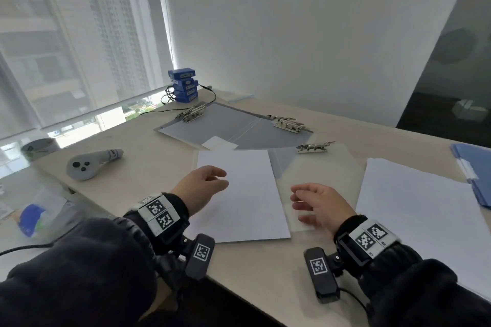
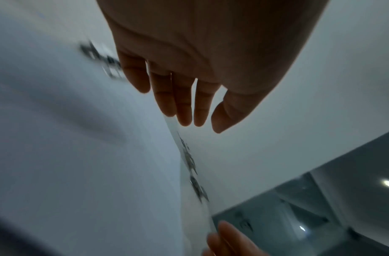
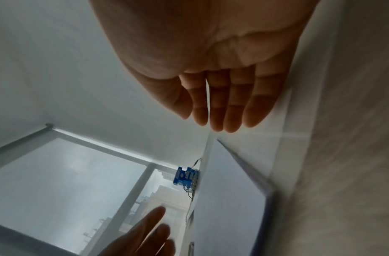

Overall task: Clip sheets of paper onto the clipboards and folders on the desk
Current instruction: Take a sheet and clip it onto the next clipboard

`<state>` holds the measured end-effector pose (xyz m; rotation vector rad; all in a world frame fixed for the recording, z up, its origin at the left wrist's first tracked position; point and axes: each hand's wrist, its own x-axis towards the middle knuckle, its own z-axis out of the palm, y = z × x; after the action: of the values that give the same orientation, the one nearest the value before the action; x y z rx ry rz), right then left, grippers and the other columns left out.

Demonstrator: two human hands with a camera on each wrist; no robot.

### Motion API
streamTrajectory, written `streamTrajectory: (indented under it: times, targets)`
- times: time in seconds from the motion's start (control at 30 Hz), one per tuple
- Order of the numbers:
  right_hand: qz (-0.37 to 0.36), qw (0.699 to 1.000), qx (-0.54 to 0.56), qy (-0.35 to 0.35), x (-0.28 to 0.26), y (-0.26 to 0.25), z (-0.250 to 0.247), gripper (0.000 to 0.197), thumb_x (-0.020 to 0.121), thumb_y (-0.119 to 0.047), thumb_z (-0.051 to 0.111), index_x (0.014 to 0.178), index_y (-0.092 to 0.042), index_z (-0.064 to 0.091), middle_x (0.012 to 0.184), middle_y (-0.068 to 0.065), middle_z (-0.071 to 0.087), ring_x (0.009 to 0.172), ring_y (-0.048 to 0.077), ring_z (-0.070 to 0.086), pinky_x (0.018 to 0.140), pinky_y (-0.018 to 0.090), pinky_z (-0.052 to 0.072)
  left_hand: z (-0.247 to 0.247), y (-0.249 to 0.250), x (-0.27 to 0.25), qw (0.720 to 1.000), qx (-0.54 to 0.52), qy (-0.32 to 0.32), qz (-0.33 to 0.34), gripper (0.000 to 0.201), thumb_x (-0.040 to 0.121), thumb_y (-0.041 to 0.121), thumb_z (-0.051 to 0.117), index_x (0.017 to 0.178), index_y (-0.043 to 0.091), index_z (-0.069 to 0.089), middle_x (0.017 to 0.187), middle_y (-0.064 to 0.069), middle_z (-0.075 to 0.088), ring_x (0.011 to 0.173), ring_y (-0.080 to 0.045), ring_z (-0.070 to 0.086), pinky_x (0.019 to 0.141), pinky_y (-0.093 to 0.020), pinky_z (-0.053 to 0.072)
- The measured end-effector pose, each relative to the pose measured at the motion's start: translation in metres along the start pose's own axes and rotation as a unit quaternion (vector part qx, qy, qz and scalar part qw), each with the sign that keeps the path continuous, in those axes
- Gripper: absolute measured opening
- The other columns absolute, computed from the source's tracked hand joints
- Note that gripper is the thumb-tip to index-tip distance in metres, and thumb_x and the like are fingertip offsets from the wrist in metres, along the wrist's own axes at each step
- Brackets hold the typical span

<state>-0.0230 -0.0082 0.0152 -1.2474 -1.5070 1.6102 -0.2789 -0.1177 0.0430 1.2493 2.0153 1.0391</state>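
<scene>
A white sheet of paper (image 1: pixel 247 199) lies flat on the desk in front of me. My left hand (image 1: pixel 212 179) is over the sheet's left edge with relaxed fingers (image 2: pixel 184 107) and holds nothing. To the right of the sheet lies a clear clipboard (image 1: pixel 326 167) with a metal clip (image 1: pixel 313 146) at its far end. My right hand (image 1: pixel 305 199) is over its near part, fingers (image 3: pixel 217 110) straight and empty. Whether either hand touches the surface I cannot tell. Behind them lies an open grey folder (image 1: pixel 228 125) with two metal clips (image 1: pixel 191 113) (image 1: pixel 288 123).
A stack of white paper (image 1: pixel 425 210) lies at the right, with a blue folder (image 1: pixel 475 170) beyond it. A grey handheld controller (image 1: pixel 90 163) lies at the left. Blue boxes (image 1: pixel 184 85) with a cable stand at the back by the window. The desk's front edge runs close under my wrists.
</scene>
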Motion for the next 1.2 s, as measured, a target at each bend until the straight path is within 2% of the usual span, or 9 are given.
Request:
streamTrajectory:
  times: [0.3, 0.43, 0.5, 0.57, 0.63, 0.73, 0.83, 1.0, 1.2]
  targets:
    - [-0.104, 0.97, -0.041, 0.215, -0.09, 0.014, -0.113, 0.021, 0.094, -0.012, 0.055, 0.096, -0.02, 0.074, 0.091, -0.003, 0.075, 0.084, 0.009, 0.063, 0.071, 0.021, 0.044, 0.145, 0.079, -0.025, 0.981, -0.112, -0.144, 0.073, 0.018, 0.092, 0.023, 0.065, 0.105, 0.033, 0.07, 0.102, 0.014, 0.075, 0.099, -0.01, 0.069, 0.079, -0.027, 0.05]
    - [-0.1, 0.939, -0.063, 0.323, -0.112, 0.036, -0.167, 0.023, 0.093, -0.007, 0.054, 0.091, -0.021, 0.073, 0.092, -0.007, 0.073, 0.091, 0.002, 0.063, 0.071, 0.012, 0.042, 0.19, 0.101, -0.023, 0.977, -0.116, -0.16, 0.08, 0.03, 0.094, 0.015, 0.06, 0.121, 0.025, 0.067, 0.113, 0.014, 0.071, 0.103, -0.005, 0.064, 0.097, -0.032, 0.05]
    - [-0.082, 0.924, -0.054, 0.369, -0.119, 0.047, -0.19, 0.024, 0.093, -0.008, 0.053, 0.092, -0.02, 0.073, 0.096, -0.008, 0.073, 0.09, 0.002, 0.062, 0.07, 0.015, 0.042, 0.207, 0.108, -0.022, 0.979, -0.096, -0.162, 0.084, 0.038, 0.093, 0.016, 0.06, 0.13, 0.025, 0.062, 0.127, 0.011, 0.066, 0.115, -0.007, 0.06, 0.108, -0.034, 0.043]
    - [-0.061, 0.913, -0.056, 0.4, -0.125, 0.055, -0.208, 0.023, 0.093, -0.01, 0.053, 0.096, -0.022, 0.073, 0.103, -0.011, 0.071, 0.091, 0.003, 0.06, 0.072, 0.02, 0.043, 0.222, 0.114, -0.018, 0.98, -0.069, -0.165, 0.082, 0.047, 0.093, 0.017, 0.06, 0.139, 0.024, 0.054, 0.138, 0.006, 0.058, 0.125, -0.012, 0.054, 0.107, -0.03, 0.038]
    - [-0.037, 0.913, -0.071, 0.4, -0.128, 0.063, -0.22, 0.023, 0.094, -0.012, 0.052, 0.104, -0.023, 0.07, 0.109, -0.012, 0.068, 0.103, 0.008, 0.061, 0.081, 0.022, 0.043, 0.234, 0.122, -0.012, 0.981, -0.026, -0.18, 0.071, 0.055, 0.093, 0.02, 0.059, 0.146, 0.022, 0.046, 0.143, 0.001, 0.053, 0.127, -0.017, 0.05, 0.102, -0.028, 0.036]
    - [0.011, 0.927, -0.122, 0.354, -0.128, 0.07, -0.228, 0.029, 0.092, -0.025, 0.053, 0.117, -0.033, 0.063, 0.119, -0.012, 0.065, 0.112, 0.011, 0.059, 0.1, 0.03, 0.044, 0.249, 0.133, -0.002, 0.975, 0.048, -0.208, 0.052, 0.073, 0.083, 0.038, 0.06, 0.151, 0.022, 0.038, 0.152, -0.003, 0.046, 0.137, -0.025, 0.044, 0.112, -0.037, 0.035]
    - [0.056, 0.924, -0.22, 0.307, -0.126, 0.067, -0.228, 0.033, 0.089, -0.035, 0.051, 0.12, -0.044, 0.058, 0.121, -0.017, 0.064, 0.115, 0.013, 0.058, 0.107, 0.036, 0.041, 0.258, 0.141, 0.006, 0.974, 0.085, -0.209, 0.036, 0.086, 0.07, 0.048, 0.055, 0.15, 0.022, 0.039, 0.152, -0.003, 0.046, 0.138, -0.026, 0.043, 0.115, -0.038, 0.033]
    - [0.065, 0.915, -0.275, 0.289, -0.125, 0.067, -0.23, 0.038, 0.092, -0.035, 0.05, 0.129, -0.04, 0.055, 0.136, -0.014, 0.058, 0.125, 0.012, 0.053, 0.109, 0.036, 0.038, 0.265, 0.152, 0.011, 0.978, 0.074, -0.193, 0.026, 0.061, 0.093, 0.027, 0.06, 0.149, 0.016, 0.04, 0.147, -0.008, 0.049, 0.132, -0.027, 0.049, 0.104, -0.032, 0.035]
    - [0.047, 0.916, -0.275, 0.287, -0.124, 0.073, -0.234, 0.035, 0.092, -0.039, 0.05, 0.126, -0.044, 0.053, 0.133, -0.016, 0.057, 0.125, 0.01, 0.051, 0.109, 0.034, 0.036, 0.262, 0.153, 0.033, 0.984, -0.037, -0.161, -0.06, 0.077, 0.08, 0.02, 0.069, 0.15, 0.02, 0.036, 0.132, -0.016, 0.057, 0.115, -0.042, 0.06, 0.099, -0.051, 0.051]
